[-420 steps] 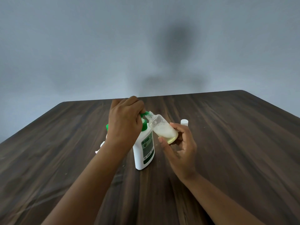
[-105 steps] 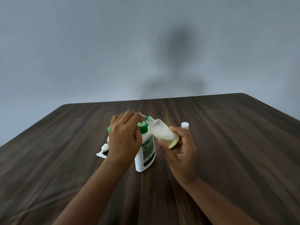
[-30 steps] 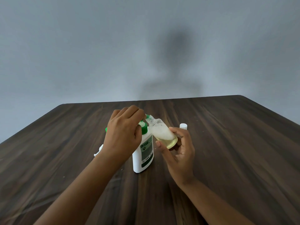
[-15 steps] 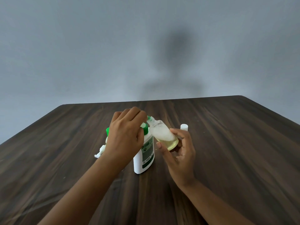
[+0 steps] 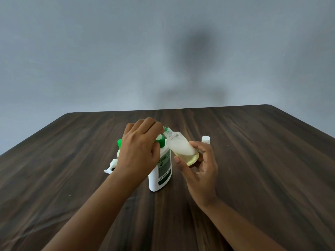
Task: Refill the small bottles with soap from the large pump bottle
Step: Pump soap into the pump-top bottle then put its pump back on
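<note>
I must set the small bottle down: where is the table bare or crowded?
Bare: the table right of the white cap to its edge, and left of the white pump. Crowded: around the large pump bottle, by left hand and right hand.

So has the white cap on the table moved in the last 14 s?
No. The white cap stands where it was on the table, just right of the pump bottle, behind the right hand gripping the small bottle.

Soft, even light leaves a blurred dark shadow on the grey wall (image 5: 197,51), and wide-angle distortion bends the counter (image 5: 253,160) edges.
</note>
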